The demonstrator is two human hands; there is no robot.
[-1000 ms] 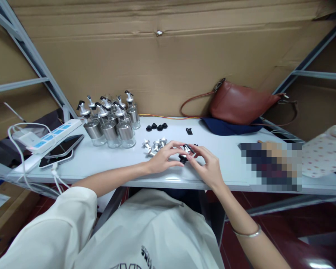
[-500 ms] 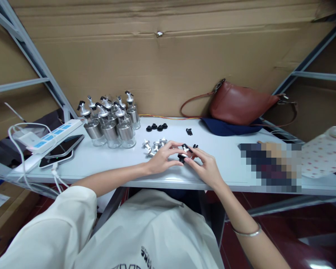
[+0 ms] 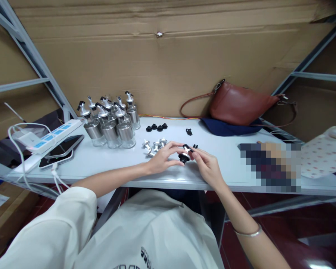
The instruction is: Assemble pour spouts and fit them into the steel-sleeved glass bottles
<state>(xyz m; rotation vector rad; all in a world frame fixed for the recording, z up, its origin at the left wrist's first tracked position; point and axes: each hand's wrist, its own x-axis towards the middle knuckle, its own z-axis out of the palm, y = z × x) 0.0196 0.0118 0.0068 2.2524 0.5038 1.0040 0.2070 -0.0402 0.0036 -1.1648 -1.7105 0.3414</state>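
Above the near edge of the table, my left hand (image 3: 162,160) grips a bottle pourer (image 3: 184,157) with a ribbed black stopper at its lower end and a silver collar. On top of the pourer is a black flip cap (image 3: 187,148), pinched between the thumb and fingers of my right hand (image 3: 210,170). Loose silver-and-white pourer spouts (image 3: 156,145) lie just behind my left hand. Farther back sit several ribbed black stoppers (image 3: 160,127). Small black cap pieces (image 3: 189,132) rest on the table behind my hands.
Glass bottles with steel sleeves and pourers (image 3: 110,130) stand at the back left. Near them are a power strip (image 3: 56,135), phones (image 3: 65,146) and white cables. A brown handbag (image 3: 240,102) rests on dark blue cloth (image 3: 221,128) at the back right. A dotted bag (image 3: 324,157) is at the far right.
My right hand's fingers have moved off the lower stopper and up to the black cap, so more of the pourer shows. The left hand keeps its hold.
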